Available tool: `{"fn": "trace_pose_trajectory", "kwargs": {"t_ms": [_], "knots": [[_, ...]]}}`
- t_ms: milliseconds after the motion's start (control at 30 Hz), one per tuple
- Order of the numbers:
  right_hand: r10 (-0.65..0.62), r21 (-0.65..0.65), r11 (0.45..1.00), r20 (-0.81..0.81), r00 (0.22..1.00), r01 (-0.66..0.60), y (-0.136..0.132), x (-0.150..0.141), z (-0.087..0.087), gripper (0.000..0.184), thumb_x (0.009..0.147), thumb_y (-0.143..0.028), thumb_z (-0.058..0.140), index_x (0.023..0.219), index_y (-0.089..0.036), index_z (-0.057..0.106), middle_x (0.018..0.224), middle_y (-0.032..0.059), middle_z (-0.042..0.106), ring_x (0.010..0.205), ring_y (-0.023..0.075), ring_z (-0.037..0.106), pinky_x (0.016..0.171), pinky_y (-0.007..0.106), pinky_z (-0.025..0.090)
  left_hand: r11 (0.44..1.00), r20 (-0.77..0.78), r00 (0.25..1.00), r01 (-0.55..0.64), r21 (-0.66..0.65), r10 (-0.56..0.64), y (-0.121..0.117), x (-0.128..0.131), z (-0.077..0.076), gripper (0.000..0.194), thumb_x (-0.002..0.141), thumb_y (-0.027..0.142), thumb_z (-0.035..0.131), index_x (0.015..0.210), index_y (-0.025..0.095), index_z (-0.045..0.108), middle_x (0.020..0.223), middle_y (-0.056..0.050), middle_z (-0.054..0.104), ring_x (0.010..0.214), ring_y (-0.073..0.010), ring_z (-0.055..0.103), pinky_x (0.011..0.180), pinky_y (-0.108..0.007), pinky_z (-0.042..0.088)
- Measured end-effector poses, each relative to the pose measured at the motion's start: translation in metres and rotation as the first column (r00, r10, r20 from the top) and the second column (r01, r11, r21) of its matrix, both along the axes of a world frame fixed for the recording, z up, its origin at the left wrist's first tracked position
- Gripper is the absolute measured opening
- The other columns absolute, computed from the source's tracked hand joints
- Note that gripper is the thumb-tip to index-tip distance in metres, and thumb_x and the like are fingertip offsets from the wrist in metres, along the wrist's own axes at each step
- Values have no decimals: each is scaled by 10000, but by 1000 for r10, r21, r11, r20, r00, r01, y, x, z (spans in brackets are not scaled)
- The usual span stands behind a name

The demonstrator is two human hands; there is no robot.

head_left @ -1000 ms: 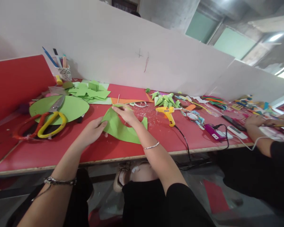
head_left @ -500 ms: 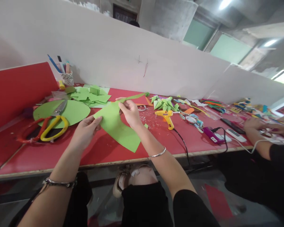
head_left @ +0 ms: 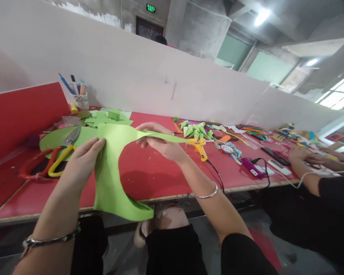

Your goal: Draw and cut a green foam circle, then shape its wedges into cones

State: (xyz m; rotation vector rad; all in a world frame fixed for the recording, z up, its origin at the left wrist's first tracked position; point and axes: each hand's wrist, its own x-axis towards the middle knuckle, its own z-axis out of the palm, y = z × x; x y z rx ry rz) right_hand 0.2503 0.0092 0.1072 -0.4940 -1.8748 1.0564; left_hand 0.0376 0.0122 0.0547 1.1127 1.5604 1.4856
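A cut sheet of light green paper hangs over the front of the table, its lower end curling to the right. My left hand pinches its left edge between thumb and fingers. From the sheet's top right a narrow strip runs toward the glue gun. My right hand has its thumb and fingers around that strip. Just left of my left hand lie scissors with red and yellow handles, on a green paper disc.
Green paper pieces and a pen cup are at the back left. A yellow glue gun, green paper cones and a purple power strip lie to the right. Another person's hands are at the far right.
The sheet has swung upright and its lower end has dropped past the table edge. My left hand has moved left; my right hand now surrounds the strip, which points right.
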Motion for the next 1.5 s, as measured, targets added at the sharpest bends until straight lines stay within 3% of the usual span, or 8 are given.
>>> {"fn": "trace_pose_trajectory", "kwargs": {"t_ms": [133, 333, 467, 667, 833, 1100, 1267, 1500], "knots": [[75, 54, 995, 75, 994, -80, 0, 10, 9, 227, 810, -189, 494, 1032, -202, 538, 984, 32, 550, 802, 90, 530, 746, 244, 443, 996, -2, 998, 56, -73, -56, -6, 2, 6, 556, 592, 487, 660, 1051, 184, 586, 959, -24, 652, 781, -146, 589, 610, -214, 455], [159, 47, 985, 134, 978, -167, 11, 14, 1, 104, 802, -216, 521, 850, -171, 601, 834, 22, 556, 771, 91, 510, 697, 241, 416, 956, -34, 959, 279, -89, -283, -3, 7, 3, 403, 656, 470, 601, 926, 171, 620, 796, 0, 667, 761, -146, 587, 606, -201, 451], [169, 11, 985, 139, 976, -172, 17, 16, -8, 145, 805, -261, 521, 726, -151, 574, 747, 8, 526, 703, 84, 486, 655, 243, 390, 967, -76, 968, 233, -101, -241, -2, 8, -2, 356, 656, 455, 606, 879, 178, 627, 816, 0, 659, 791, -145, 578, 637, -197, 436], [24, -42, 999, 135, 991, -18, 15, 15, -15, 267, 772, -350, 550, 606, -151, 486, 610, -29, 439, 590, 74, 403, 556, 222, 331, 931, 40, 931, 363, -36, -362, 1, 8, -5, 357, 634, 448, 631, 873, 183, 619, 762, 11, 652, 669, -120, 561, 579, -196, 423], [-32, -90, 995, 119, 992, 43, 13, 14, -18, 262, 733, -369, 587, 608, -163, 483, 614, -30, 445, 584, 76, 420, 549, 217, 354, 932, 39, 933, 360, -51, -358, 0, 9, 1, 255, 630, 379, 631, 770, 167, 623, 694, 2, 644, 639, -128, 552, 555, -206, 418], [-146, -167, 973, 85, 986, 158, 19, 14, -27, 253, 731, -371, 582, 632, -161, 484, 619, -34, 476, 563, 69, 523, 554, 208, 425, 960, -70, 958, 279, -23, -280, 4, 5, -5, 215, 621, 378, 630, 728, 191, 643, 753, -14, 646, 643, -132, 529, 524, -205, 394], [-237, -145, 959, 72, 969, 245, 22, 14, -30, 229, 738, -352, 576, 650, -161, 483, 580, -46, 476, 510, 59, 522, 513, 195, 413, 950, -73, 947, 311, -30, -313, 6, 3, -7, 226, 610, 413, 631, 670, 195, 639, 622, 0, 598, 553, -124, 495, 477, -212, 385], [-265, -137, 951, 103, 959, 277, 23, 11, -31, 217, 711, -333, 598, 681, -168, 460, 586, -56, 485, 482, 50, 504, 496, 192, 416, 930, -147, 920, 367, -3, -364, 2, 4, -2, 273, 642, 462, 596, 619, 190, 592, 524, 30, 485, 481, -93, 409, 437, -194, 341]]}}
